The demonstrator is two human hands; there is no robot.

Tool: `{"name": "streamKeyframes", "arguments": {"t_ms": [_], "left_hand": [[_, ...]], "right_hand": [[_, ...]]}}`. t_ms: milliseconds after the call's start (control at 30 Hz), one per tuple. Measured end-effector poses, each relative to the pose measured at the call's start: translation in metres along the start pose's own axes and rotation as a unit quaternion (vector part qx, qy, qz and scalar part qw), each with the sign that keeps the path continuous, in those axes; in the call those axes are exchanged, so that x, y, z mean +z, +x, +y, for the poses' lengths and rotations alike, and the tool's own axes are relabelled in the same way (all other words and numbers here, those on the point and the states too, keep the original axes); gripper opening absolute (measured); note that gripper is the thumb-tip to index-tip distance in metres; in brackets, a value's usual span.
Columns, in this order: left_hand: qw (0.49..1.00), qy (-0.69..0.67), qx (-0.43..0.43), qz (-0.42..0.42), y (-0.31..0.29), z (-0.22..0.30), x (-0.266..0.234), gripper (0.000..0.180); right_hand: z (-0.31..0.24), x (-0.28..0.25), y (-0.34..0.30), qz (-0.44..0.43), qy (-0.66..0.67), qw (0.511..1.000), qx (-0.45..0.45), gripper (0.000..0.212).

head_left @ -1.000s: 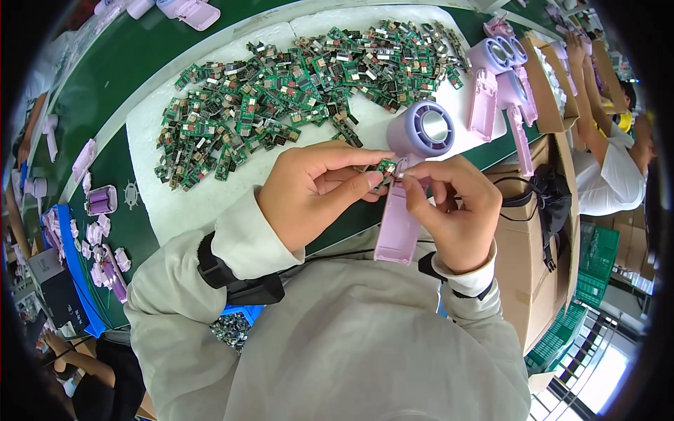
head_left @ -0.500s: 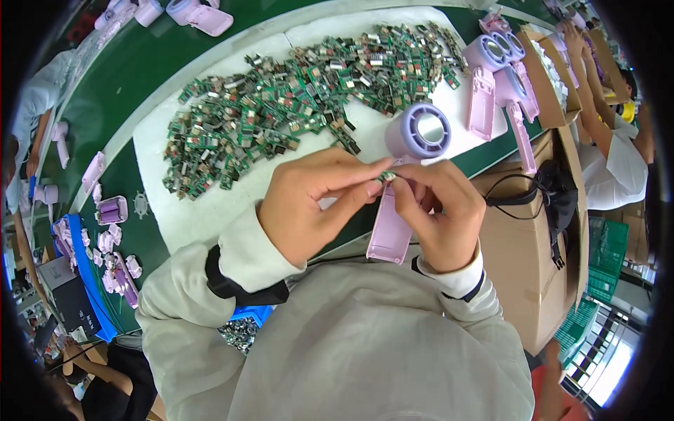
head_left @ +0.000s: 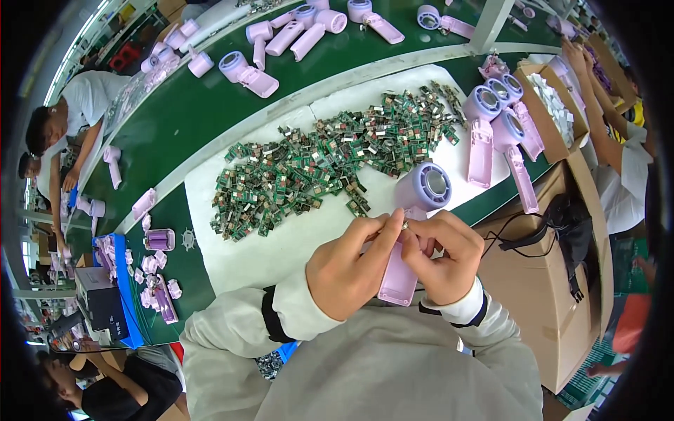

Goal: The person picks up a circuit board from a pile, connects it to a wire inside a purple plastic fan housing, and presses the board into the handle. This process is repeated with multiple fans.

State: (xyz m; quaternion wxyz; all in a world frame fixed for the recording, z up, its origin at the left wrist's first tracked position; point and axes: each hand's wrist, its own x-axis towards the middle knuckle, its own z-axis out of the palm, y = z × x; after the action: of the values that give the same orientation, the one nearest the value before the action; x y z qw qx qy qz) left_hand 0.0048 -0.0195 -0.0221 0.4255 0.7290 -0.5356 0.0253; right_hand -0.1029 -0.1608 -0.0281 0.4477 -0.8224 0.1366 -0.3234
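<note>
In front of me is a handheld fan with a round lilac head (head_left: 424,188) and an open pink handle shell (head_left: 398,282) pointing toward my body. My right hand (head_left: 446,254) is closed around the upper handle, thumb and forefinger bent in at the neck. The fingers of my left hand (head_left: 354,263) are pinched together at the same spot. Between both hands' fingertips shows a tiny part (head_left: 405,224), mostly covered, which looks like a small circuit board. Beyond the hands, a pile of small green circuit boards (head_left: 309,172) spreads over a white foam sheet (head_left: 242,263).
To the right are lilac fans with open handles (head_left: 481,151), a carton of white pieces (head_left: 551,105) and a large cardboard box (head_left: 523,288) with a black strap. Pink parts (head_left: 160,240) and a blue bin (head_left: 125,295) stand left. More fans (head_left: 249,74) lie across a rail. Other people work around.
The view has tilted up, so more fans and the far rail show. Both hands stay together at the fan's neck; my left fingers have become more upright.
</note>
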Motion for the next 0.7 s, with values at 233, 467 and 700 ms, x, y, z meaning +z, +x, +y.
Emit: {"name": "streamKeyframes", "arguments": {"t_ms": [233, 467, 700], "left_hand": [[0.991, -0.080, -0.017, -0.102, 0.018, 0.004, -0.023, 0.053], [0.754, -0.496, -0.361, -0.234, 0.043, 0.006, -0.050, 0.064], [0.868, -0.397, -0.297, 0.002, 0.108, -0.074, -0.151, 0.049]], "right_hand": [[0.002, -0.008, 0.004, 0.002, 0.046, 0.999, 0.024, 0.009], [-0.012, -0.020, 0.022, 0.040, 0.063, 0.995, -0.073, 0.017], [0.016, -0.024, 0.030, 0.118, 0.007, 0.989, -0.092, 0.024]]}}
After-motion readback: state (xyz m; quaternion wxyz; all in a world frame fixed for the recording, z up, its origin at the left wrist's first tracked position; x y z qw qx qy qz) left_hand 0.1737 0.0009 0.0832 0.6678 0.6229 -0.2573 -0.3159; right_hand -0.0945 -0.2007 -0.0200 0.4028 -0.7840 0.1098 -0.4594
